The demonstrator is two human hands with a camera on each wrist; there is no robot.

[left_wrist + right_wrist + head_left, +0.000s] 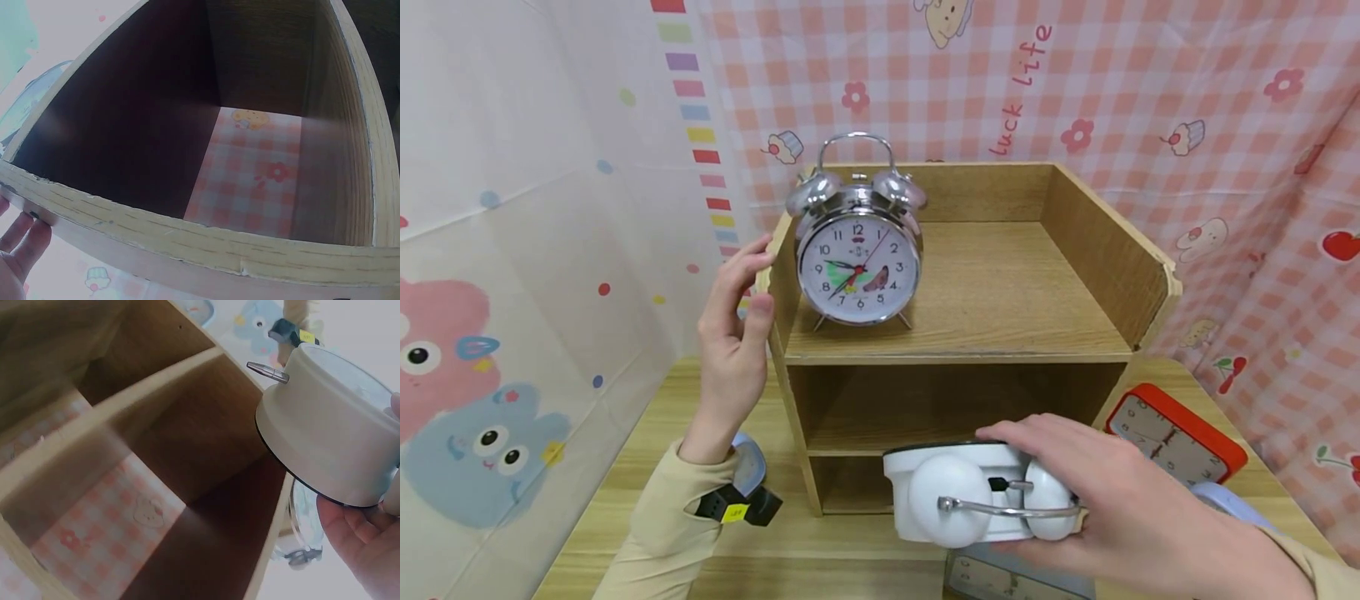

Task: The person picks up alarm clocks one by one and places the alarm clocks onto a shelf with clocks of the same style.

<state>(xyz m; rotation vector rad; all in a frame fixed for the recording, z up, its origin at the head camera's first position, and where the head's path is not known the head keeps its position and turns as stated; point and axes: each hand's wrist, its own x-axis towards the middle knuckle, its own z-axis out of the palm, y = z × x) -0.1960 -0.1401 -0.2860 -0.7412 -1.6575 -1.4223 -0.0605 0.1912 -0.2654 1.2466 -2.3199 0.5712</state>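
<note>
A white twin-bell alarm clock (pixel 951 500), its wire handle toward me, is gripped by my right hand (pixel 1112 492) in front of the wooden shelf (pixel 1000 283). The right wrist view shows the clock's white case (pixel 331 425) and one metal foot, with fingers around its rim. My left hand (pixel 730 358) touches the outer left side of the shelf, fingers fairly straight. In the left wrist view, fingertips (pixel 37 240) rest against the shelf board. On the shelf's top, at the left, stands a silver twin-bell alarm clock (pixel 859 267).
A red square clock (pixel 1176 437) leans right of the shelf. Under the white clock, a grey clock (pixel 1015 577) shows partly at the front of the table (pixel 820 558). A light blue rounded object (pixel 748 467) lies beside my left wrist, partly hidden. Patterned curtains surround the table.
</note>
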